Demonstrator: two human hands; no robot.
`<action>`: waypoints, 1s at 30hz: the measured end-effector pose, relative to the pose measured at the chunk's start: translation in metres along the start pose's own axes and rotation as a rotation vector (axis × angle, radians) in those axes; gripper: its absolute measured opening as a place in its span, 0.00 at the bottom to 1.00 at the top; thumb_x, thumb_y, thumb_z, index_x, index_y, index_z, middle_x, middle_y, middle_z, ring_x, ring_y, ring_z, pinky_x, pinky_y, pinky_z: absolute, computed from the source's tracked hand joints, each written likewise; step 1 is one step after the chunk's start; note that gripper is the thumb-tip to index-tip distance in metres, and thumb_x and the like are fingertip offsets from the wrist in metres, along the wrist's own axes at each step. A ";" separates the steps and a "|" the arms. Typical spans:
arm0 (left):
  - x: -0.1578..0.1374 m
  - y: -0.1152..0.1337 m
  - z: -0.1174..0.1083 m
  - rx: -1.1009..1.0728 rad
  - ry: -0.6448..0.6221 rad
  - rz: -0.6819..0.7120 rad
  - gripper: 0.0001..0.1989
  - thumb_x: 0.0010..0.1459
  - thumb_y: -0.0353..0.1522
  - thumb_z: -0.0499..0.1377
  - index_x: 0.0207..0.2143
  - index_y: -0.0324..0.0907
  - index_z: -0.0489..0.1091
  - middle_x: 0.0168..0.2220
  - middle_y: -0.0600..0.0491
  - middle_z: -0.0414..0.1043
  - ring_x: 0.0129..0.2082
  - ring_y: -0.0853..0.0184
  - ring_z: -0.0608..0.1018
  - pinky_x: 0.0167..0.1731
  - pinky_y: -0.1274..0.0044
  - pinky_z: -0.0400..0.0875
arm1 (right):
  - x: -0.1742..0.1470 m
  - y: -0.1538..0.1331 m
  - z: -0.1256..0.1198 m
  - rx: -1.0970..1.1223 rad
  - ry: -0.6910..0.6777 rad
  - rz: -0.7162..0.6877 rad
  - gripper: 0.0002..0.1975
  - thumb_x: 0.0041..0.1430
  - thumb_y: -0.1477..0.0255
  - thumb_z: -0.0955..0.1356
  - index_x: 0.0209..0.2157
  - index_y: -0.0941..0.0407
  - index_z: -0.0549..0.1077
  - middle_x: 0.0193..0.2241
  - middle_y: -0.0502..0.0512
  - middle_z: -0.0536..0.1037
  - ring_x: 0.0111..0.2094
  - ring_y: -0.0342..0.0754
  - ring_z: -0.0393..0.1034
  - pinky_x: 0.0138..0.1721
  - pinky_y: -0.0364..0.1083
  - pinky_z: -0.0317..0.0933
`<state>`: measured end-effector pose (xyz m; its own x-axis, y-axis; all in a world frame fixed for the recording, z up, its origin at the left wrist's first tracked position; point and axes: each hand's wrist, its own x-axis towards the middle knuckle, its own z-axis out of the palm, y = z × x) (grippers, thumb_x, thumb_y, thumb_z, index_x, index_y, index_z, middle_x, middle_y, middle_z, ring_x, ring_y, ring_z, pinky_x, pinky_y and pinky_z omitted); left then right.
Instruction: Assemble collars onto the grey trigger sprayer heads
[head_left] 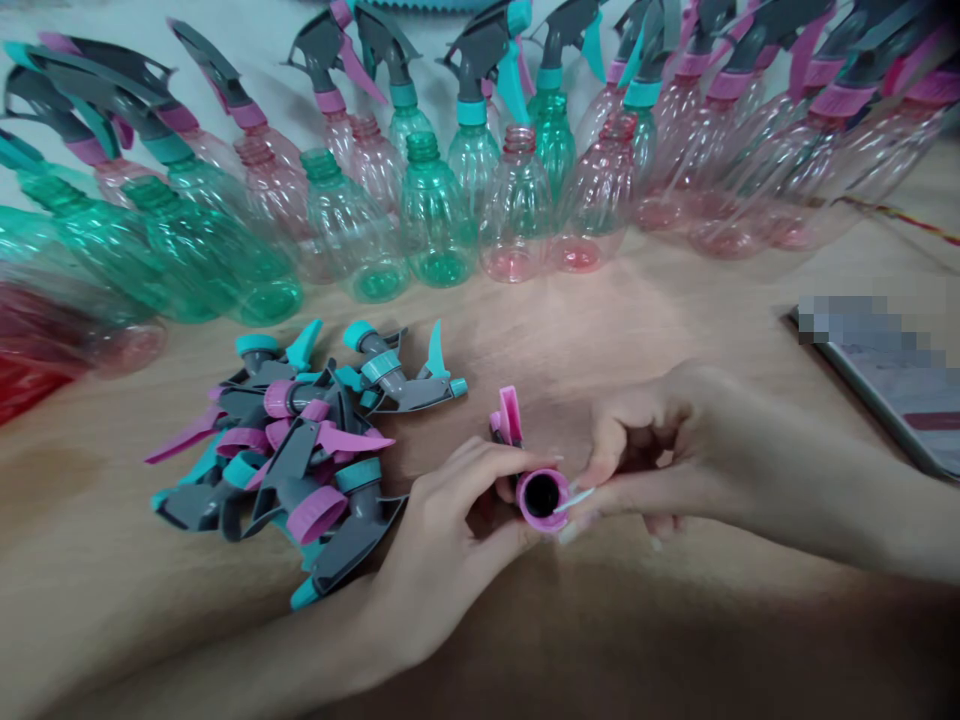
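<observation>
My left hand [457, 520] is closed around a trigger sprayer head [544, 500] with a pink collar and pink trigger. The collar's dark round opening faces me. My right hand [652, 460] is at the collar's right side, thumb and fingers pinched together. A thin pale sliver [576, 499] shows at its fingertips, against the collar's rim; whether it is a small part or a fingernail I cannot tell. Left of my left hand lies a loose pile of sprayer heads [300, 430], grey with pink or turquoise collars and triggers.
Uncapped green bottles [439, 220] and pink bottles [517, 210] stand in a row across the wooden table [450, 660]. Behind them and at the right are several bottles with sprayers fitted [472, 130]. A phone [892, 390] lies at the right, and a twisted cord [907, 218] lies beyond it.
</observation>
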<state>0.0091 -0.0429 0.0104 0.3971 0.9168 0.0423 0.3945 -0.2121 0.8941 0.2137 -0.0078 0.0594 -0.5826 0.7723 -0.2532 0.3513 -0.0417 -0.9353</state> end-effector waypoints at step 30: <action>0.000 0.000 0.001 -0.007 -0.013 0.030 0.12 0.51 0.22 0.66 0.38 0.41 0.73 0.35 0.55 0.72 0.34 0.68 0.73 0.34 0.78 0.67 | 0.000 0.007 -0.006 -0.773 -0.065 -0.482 0.08 0.65 0.69 0.63 0.33 0.55 0.72 0.33 0.50 0.71 0.30 0.42 0.65 0.29 0.43 0.56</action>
<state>0.0100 -0.0430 0.0105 0.4195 0.9056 0.0628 0.3766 -0.2365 0.8957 0.2208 -0.0042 0.0544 -0.8254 0.5579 0.0863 0.4388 0.7302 -0.5237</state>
